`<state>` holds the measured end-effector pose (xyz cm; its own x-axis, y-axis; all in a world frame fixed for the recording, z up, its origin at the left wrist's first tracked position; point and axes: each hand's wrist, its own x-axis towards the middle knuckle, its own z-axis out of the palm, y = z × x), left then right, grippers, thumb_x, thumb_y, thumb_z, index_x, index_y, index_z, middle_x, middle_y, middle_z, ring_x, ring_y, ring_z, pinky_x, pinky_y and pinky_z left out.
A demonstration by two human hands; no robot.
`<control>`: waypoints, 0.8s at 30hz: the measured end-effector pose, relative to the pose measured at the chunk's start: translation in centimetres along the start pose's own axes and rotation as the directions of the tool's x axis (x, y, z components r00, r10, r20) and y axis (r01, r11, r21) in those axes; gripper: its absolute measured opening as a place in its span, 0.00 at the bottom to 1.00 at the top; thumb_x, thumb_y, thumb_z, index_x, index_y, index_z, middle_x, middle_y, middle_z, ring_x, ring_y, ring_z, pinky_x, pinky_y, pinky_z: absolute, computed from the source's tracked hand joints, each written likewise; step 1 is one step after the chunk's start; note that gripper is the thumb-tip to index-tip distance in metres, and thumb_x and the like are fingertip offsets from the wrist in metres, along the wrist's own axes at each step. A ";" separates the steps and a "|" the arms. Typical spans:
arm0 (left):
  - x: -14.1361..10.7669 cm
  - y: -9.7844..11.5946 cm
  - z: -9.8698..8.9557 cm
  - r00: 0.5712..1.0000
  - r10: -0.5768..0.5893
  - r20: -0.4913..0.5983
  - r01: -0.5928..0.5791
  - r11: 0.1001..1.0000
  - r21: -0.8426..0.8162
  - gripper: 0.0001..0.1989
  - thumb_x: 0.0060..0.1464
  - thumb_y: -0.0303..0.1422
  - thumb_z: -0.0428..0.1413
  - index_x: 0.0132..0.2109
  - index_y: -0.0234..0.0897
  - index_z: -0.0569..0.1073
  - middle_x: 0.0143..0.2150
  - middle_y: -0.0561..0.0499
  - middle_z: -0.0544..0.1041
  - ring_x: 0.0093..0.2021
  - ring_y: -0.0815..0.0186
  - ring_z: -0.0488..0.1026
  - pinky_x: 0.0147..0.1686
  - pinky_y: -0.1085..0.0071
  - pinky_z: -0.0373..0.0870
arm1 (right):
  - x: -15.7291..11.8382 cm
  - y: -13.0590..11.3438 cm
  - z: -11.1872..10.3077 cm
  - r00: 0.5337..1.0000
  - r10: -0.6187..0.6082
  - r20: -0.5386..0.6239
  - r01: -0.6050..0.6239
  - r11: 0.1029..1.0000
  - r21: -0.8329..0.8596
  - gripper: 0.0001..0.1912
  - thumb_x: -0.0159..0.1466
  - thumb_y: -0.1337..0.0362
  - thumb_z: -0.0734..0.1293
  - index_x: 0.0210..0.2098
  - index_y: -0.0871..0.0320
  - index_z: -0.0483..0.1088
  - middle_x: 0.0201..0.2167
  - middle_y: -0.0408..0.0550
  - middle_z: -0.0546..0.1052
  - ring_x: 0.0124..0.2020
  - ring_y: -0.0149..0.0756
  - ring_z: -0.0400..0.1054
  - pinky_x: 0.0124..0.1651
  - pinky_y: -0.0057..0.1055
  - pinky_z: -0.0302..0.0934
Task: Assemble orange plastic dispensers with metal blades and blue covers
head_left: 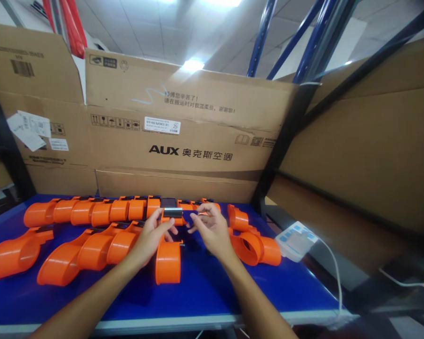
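Note:
My left hand (151, 238) grips an orange plastic tape dispenser, whose black strip (172, 213) with a pale toothed edge faces up. Just to the right, my right hand (210, 228) is raised with its fingers curled and thumb close to them. Whatever may sit between those fingertips is too small to make out. Below my left hand, another orange tape dispenser (168, 263) rests on the blue tabletop (212, 292). Behind the held one lies a dark square object (168, 202).
Rows of orange dispensers (101, 213) line the back and left of the table. More orange pieces (270, 250) lie on the right, beside a white power strip (297, 240) with a cable. A large cardboard sheet (183, 103) and dark rack posts (282, 141) enclose the back.

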<state>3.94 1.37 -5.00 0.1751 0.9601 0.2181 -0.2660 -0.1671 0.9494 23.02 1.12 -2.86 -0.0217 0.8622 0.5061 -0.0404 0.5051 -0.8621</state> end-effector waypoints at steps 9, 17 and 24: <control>0.3 -0.3 -0.3 0.996 0.014 -0.084 -0.015 1.000 -0.014 0.23 0.55 0.45 0.64 0.52 0.38 0.69 0.31 0.52 0.80 0.24 0.69 0.74 0.28 0.73 0.69 | -0.5 1.1 1.7 0.999 -0.039 0.016 0.039 0.999 0.016 0.15 0.62 0.55 0.76 0.38 0.53 0.68 0.32 0.42 0.74 0.28 0.34 0.74 0.33 0.32 0.75; 0.3 -0.5 -0.2 0.998 0.029 -0.049 -0.028 0.999 0.023 0.23 0.56 0.44 0.64 0.53 0.38 0.69 0.30 0.52 0.80 0.24 0.67 0.75 0.28 0.72 0.70 | -1.2 2.4 1.2 0.988 -0.155 0.028 0.154 0.918 -0.366 0.11 0.70 0.55 0.66 0.35 0.54 0.67 0.28 0.45 0.79 0.30 0.37 0.76 0.35 0.31 0.70; 0.2 -0.2 -0.1 0.999 0.035 -0.027 -0.034 0.999 0.034 0.24 0.56 0.43 0.64 0.55 0.39 0.69 0.31 0.52 0.80 0.25 0.67 0.75 0.27 0.72 0.71 | -1.0 1.7 1.1 0.971 -0.214 0.107 0.239 0.854 -0.462 0.10 0.69 0.58 0.67 0.32 0.53 0.66 0.28 0.44 0.76 0.29 0.37 0.71 0.36 0.32 0.66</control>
<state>3.88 1.63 -5.15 0.1403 0.9593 0.2450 -0.2397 -0.2071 0.9485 21.88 1.09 -4.79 -0.1190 0.7250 0.6784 0.4219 0.6554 -0.6265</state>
